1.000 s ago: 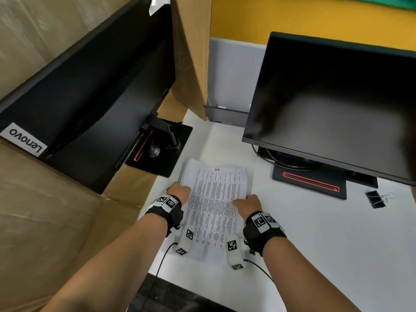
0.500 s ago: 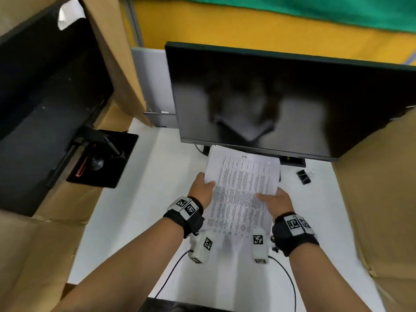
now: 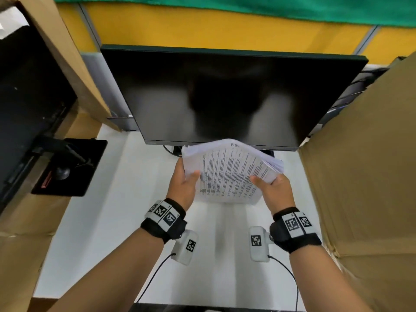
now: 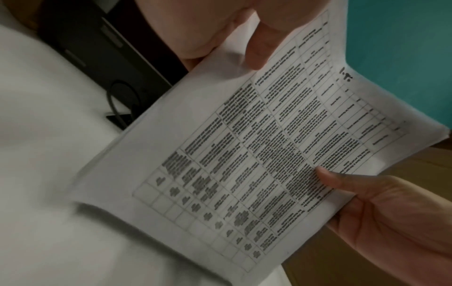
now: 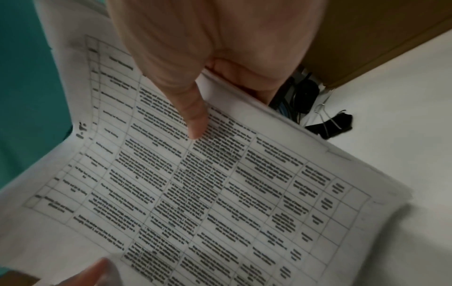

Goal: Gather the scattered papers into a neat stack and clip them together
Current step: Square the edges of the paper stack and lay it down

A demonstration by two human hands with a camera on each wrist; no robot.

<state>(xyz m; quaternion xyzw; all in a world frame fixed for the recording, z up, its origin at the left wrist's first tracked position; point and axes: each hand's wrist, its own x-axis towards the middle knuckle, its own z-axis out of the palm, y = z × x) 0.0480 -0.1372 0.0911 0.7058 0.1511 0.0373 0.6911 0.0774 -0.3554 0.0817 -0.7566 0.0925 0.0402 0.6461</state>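
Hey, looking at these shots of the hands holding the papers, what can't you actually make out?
- Printed text on the stack of white printed papers: blurred in every view, unreadable.
- Sheet count: edges fan unevenly, too fine to count.
- Black binder clip: hidden behind the papers in the head view; right wrist view shows it on the white desk.
- Left hand and right hand fingers: under the stack.

Office desk setup: a black monitor [image 3: 227, 95] is stood at the far edge of a white desk [image 3: 108, 221], backed by yellow partition panels [image 3: 202, 30], flanked by cardboard sheets [image 3: 364, 165].
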